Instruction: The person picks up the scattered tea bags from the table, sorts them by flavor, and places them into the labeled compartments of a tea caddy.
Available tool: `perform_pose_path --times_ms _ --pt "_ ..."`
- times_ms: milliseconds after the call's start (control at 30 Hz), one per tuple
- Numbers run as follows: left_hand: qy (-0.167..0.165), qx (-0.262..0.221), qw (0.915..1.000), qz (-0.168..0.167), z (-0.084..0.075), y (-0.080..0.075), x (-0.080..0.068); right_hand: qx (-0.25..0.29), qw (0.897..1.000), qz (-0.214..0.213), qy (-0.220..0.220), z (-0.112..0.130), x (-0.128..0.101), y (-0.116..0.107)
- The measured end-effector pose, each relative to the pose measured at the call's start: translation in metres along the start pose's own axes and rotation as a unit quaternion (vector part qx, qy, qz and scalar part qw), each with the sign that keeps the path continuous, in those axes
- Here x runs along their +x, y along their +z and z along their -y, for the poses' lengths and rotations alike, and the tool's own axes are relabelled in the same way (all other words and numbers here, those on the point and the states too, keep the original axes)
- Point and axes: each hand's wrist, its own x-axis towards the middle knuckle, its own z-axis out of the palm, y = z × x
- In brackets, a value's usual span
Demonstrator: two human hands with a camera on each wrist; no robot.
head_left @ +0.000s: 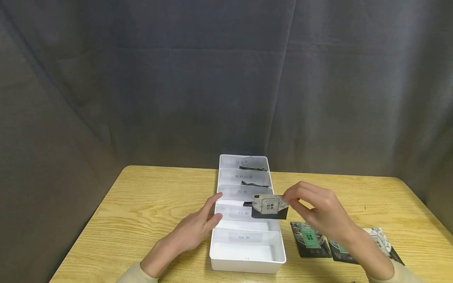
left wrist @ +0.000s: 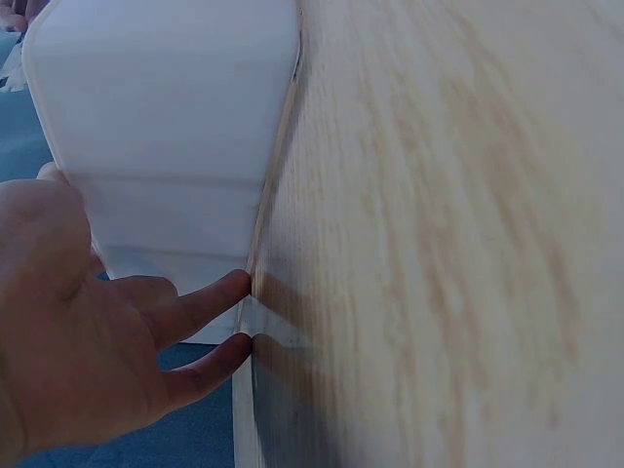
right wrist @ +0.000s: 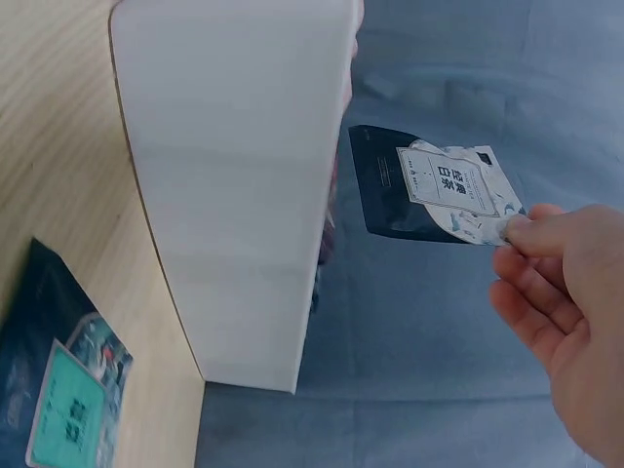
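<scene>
My right hand (head_left: 318, 208) pinches a white-and-black tea sachet (head_left: 270, 206) by one edge, between thumb and fingertips. In the head view the sachet hangs over the right side of a long white divided box (head_left: 247, 265). The right wrist view shows the same tea sachet (right wrist: 434, 185) beside the box wall (right wrist: 234, 195), apart from it. My left hand (head_left: 189, 230) rests at the left side of the box, with thumb and index fingertip on its rim. In the left wrist view, other fingers of the left hand (left wrist: 88, 341) stretch down along the outer wall.
Dark sachets (head_left: 253, 168) stand in the farther compartments, whose walls carry printed labels. To the right of the box, a green-labelled sachet (head_left: 309, 239) and overlapping sachets (head_left: 380, 239) lie on the wooden table (head_left: 152, 196). Grey curtain (head_left: 194, 98) hangs behind.
</scene>
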Motion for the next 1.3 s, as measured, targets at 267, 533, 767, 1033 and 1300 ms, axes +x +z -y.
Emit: perform_pose_path --times_ms 267,533,767,1033,1300 --pt "-0.001 0.005 1.0 0.0 -0.001 0.0 0.001 0.013 1.0 0.015 0.014 0.003 -0.002 0.015" --pt "-0.001 0.005 1.0 -0.005 -0.001 -0.001 0.001 0.016 1.0 0.013 -0.006 0.007 -0.008 0.026" --pt "0.0 0.004 1.0 -0.005 0.0 0.001 0.001 0.023 0.999 0.032 0.001 0.008 -0.019 0.032" --pt "-0.003 0.0 1.0 -0.001 0.0 0.0 -0.001 0.018 0.999 0.036 -0.018 0.008 -0.035 0.039" --pt "0.0 -0.004 1.0 -0.001 -0.002 0.0 0.0 0.005 0.999 0.037 -0.013 0.01 -0.042 0.037"
